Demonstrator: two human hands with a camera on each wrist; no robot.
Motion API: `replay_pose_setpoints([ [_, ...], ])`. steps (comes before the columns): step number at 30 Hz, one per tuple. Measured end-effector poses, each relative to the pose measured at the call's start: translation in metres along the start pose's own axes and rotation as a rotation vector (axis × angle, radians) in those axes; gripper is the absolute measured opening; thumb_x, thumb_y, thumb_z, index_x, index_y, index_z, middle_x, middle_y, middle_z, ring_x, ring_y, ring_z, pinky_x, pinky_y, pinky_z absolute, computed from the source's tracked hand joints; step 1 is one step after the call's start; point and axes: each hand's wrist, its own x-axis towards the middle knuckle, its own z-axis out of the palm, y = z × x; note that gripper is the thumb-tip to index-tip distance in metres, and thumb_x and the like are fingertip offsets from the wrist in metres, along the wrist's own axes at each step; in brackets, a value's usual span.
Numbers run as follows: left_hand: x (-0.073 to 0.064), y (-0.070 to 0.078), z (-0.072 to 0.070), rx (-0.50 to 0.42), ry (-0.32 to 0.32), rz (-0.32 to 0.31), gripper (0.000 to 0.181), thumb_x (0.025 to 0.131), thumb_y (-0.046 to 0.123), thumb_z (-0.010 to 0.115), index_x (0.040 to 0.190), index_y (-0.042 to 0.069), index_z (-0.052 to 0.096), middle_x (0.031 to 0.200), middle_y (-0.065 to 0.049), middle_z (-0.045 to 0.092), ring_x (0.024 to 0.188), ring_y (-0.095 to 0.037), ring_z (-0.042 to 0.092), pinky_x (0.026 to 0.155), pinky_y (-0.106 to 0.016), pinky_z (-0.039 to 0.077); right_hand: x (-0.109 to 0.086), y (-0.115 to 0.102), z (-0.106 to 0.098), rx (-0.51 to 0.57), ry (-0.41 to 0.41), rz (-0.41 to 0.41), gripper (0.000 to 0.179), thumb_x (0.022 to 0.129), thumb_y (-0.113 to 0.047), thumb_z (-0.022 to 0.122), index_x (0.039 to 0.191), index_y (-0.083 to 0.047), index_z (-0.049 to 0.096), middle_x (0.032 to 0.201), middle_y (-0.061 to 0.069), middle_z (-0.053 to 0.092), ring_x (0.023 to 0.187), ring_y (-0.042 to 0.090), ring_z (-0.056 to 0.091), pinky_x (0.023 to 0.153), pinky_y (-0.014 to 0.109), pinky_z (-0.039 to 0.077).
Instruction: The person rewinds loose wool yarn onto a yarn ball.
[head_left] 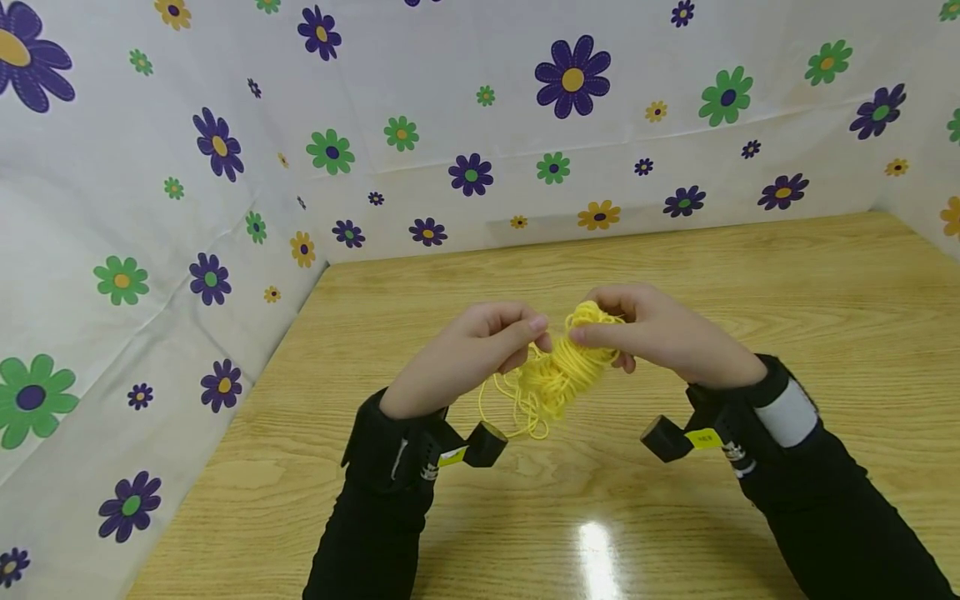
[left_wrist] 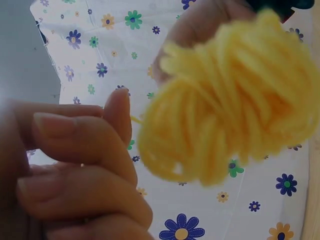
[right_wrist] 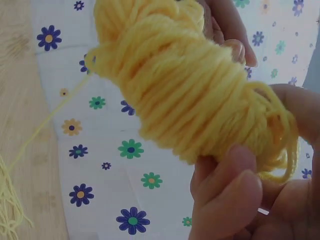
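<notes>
A wound bundle of yellow yarn (head_left: pixel 566 367) is held above the table, tilted. My right hand (head_left: pixel 648 329) grips its upper right end, thumb on the near side and fingers behind. In the right wrist view the windings of the yarn bundle (right_wrist: pixel 185 95) run crosswise, with loops at the gripped end. Close by on the left, my left hand (head_left: pixel 498 342) has its fingers curled and pinches a thin yarn strand (left_wrist: pixel 136 120) that leads to the bundle. Loose yarn (head_left: pixel 528 412) trails below the bundle in tangled loops.
The wooden table (head_left: pixel 300 467) stretches under both hands, with a bright reflection near its front. A white cloth with printed flowers (head_left: pixel 420 92) hangs behind and along the left side. Both wrists carry black straps with small cameras (head_left: pixel 486 444).
</notes>
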Motion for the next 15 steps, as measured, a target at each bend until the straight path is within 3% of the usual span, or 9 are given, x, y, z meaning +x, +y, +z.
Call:
replay_pose_setpoints([
  [6, 0.0, 0.0004, 0.0001, 0.015, -0.003, 0.004, 0.028, 0.108, 0.015, 0.042, 0.105, -0.003, 0.063, 0.066, -0.002, 0.038, 0.062, -0.019, 0.034, 0.062, -0.027, 0.03, 0.0028, 0.0016, 0.0004, -0.015, 0.074, -0.005, 0.022, 0.099, -0.021, 0.06, 0.1, 0.001, 0.056, 0.09, 0.01, 0.056, 0.079, 0.023, 0.057, 0.067, 0.033, 0.055],
  [15, -0.0003, 0.0019, 0.0016, 0.014, 0.002, 0.019, 0.03, 0.108, 0.011, 0.041, 0.111, -0.006, 0.066, 0.066, -0.001, 0.043, 0.06, -0.017, 0.036, 0.059, -0.025, 0.03, 0.0061, 0.0, 0.0026, 0.115, 0.2, 0.024, 0.034, 0.1, -0.017, 0.06, 0.122, 0.008, 0.051, 0.117, 0.02, 0.057, 0.093, 0.02, 0.064, 0.079, 0.03, 0.058],
])
